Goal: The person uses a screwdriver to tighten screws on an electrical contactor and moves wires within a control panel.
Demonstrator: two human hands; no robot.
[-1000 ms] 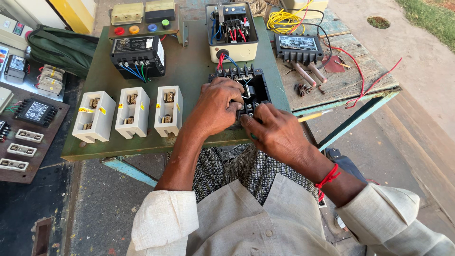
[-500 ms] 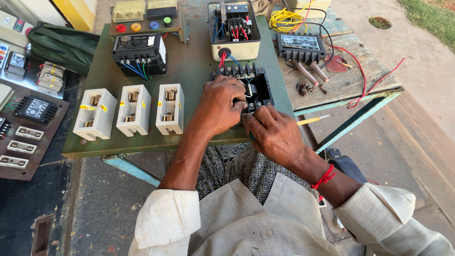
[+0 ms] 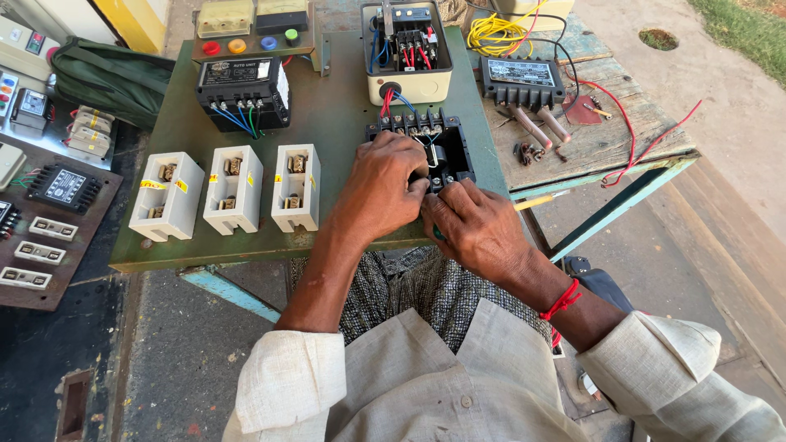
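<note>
Little has shifted over the last second: the left hand stays curled over the black terminal block at the green worktop's four o'clock, while the right hand keeps pinching a tool I cannot make out.

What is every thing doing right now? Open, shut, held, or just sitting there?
black terminal box: open, screws showing, both hands on it.
left hand: resting on the box.
right hand: fingers curled at the box's front edge.
three white fuse holders: sitting untouched.
cream starter box: open, wires showing.
yellow wire: coiled.
</note>
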